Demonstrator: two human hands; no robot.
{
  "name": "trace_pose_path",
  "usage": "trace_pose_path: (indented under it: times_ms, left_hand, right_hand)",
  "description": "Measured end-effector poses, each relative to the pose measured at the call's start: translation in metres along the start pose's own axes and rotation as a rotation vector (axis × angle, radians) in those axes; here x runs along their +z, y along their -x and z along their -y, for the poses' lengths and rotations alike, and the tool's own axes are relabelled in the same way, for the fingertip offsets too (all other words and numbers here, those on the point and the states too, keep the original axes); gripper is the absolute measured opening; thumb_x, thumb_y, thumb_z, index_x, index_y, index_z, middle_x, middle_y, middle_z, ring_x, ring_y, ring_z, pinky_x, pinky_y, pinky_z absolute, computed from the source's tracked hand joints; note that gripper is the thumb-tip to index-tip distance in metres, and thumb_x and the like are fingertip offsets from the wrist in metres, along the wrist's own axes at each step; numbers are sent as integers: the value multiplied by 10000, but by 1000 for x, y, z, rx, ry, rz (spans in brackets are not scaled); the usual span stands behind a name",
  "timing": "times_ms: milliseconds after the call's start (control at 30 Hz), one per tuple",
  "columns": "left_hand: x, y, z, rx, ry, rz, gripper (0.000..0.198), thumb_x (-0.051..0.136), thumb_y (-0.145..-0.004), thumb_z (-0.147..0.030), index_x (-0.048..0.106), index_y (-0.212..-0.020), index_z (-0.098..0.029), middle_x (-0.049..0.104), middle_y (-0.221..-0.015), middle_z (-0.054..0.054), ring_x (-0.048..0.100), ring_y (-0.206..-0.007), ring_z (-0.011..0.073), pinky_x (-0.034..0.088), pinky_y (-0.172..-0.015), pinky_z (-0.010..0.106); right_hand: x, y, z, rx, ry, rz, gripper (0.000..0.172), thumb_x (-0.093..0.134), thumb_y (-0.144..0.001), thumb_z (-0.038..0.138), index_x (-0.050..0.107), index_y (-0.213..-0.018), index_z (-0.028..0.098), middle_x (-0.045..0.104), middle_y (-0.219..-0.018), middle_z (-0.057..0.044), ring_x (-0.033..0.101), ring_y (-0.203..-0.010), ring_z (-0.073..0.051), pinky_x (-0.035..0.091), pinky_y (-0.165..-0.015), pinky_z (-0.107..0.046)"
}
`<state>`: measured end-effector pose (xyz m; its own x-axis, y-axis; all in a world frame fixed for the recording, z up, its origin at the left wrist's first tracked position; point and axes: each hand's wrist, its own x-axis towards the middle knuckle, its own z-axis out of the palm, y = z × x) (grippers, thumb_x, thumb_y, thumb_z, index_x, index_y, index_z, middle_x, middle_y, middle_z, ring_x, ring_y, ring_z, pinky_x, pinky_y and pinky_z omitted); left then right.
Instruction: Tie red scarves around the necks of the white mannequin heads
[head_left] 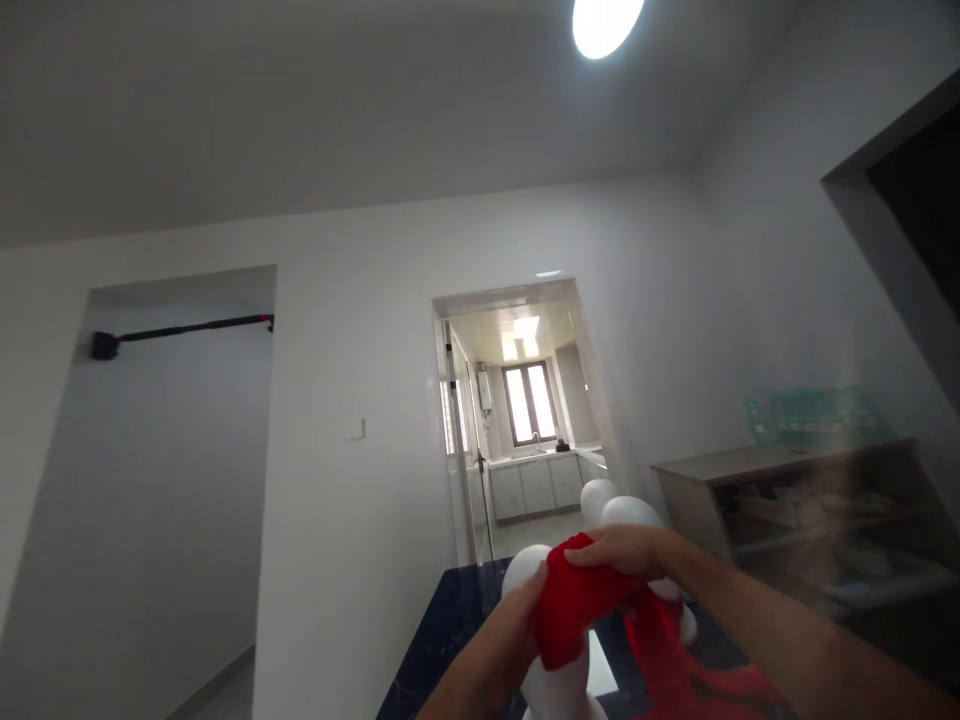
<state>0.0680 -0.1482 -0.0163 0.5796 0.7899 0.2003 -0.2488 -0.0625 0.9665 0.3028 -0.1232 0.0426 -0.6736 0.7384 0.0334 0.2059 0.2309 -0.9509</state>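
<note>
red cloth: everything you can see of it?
The red cloth looks like soft, bright fabric, bunched over a white mannequin head. The left hand grips its lower left edge; the right hand pinches the top. A loose tail trails down right over the dark marbled table.

Open air lies left of and above the white mannequin (559,690); the wooden shelf unit (787,500) crowds the right, and the dark worktop (442,640) lies below.
</note>
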Motion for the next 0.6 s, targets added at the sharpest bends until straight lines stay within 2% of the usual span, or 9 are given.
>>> trace_pose_path:
  times_ms: [67, 133, 233, 300, 400, 467, 533, 600]
  left_hand:
    - [-2, 3, 2, -63, 66, 61, 695, 617, -927, -696, 712, -1325, -134, 775, -1254, 192, 749, -1072, 299, 586, -961, 410]
    - [-9, 7, 4, -122, 83, 25, 571, 730, -879, -590, 751, -1231, -141, 799, -1155, 168, 753, -978, 287, 590, -935, 416]
    - [-19, 10, 0, -166, 73, -9, 440, 858, -784, -390, 766, -1147, -158, 797, -1073, 128, 749, -939, 265, 588, -938, 407]
    - [-24, 10, -7, -161, 81, -10, 360, 890, -768, -330, 771, -1051, -144, 778, -968, 94, 733, -856, 211, 592, -900, 359]
    - [-27, 8, -16, -110, 112, -56, 254, 910, -767, -286, 728, -859, -136, 669, -737, 1, 644, -664, 130, 599, -822, 336]
    - [-29, 6, -20, -56, 157, -65, 256, 887, -807, -293, 687, -784, -135, 582, -663, -38, 627, -653, 120, 602, -848, 355]
    - [-29, 4, -22, -21, 219, -47, 273, 838, -870, -331, 674, -773, -135, 497, -613, -65, 628, -663, 117, 597, -890, 366]
    - [-29, 2, -26, -13, 263, -10, 257, 792, -916, -363, 696, -839, -137, 410, -578, -99, 557, -585, 80, 599, -865, 351]
  right_hand:
    - [1, -2, 2, 0, 2, -29, 476, 743, -896, 613, 695, -1071, 173, 781, -813, -30, 686, -579, -127, 521, -496, -196]
    - [0, -1, 0, 6, 2, -79, 498, 750, -886, 629, 709, -1074, 169, 791, -844, -45, 698, -613, -129, 531, -520, -196]
    - [-4, 4, -7, 9, -5, -133, 513, 765, -871, 636, 746, -1065, 161, 809, -915, -72, 721, -679, -144, 555, -572, -207]
    - [-6, 9, -14, 2, -7, -118, 529, 742, -883, 652, 769, -1075, 160, 813, -955, -80, 724, -699, -149, 560, -592, -213]
    - [-8, 10, -30, -20, -22, -33, 577, 677, -917, 683, 801, -1077, 143, 807, -968, -89, 714, -695, -141, 544, -591, -201]
    - [-7, 7, -45, -23, -71, -12, 602, 667, -920, 689, 808, -1071, 123, 802, -949, -98, 715, -691, -139, 543, -599, -197]
    - [-5, 3, -59, -39, -141, -38, 609, 676, -911, 687, 801, -1046, 107, 799, -938, -108, 720, -693, -140, 549, -612, -199]
    - [-3, 3, -66, -71, -188, -62, 624, 645, -928, 693, 792, -1021, 94, 794, -957, -121, 717, -693, -131, 548, -607, -189]
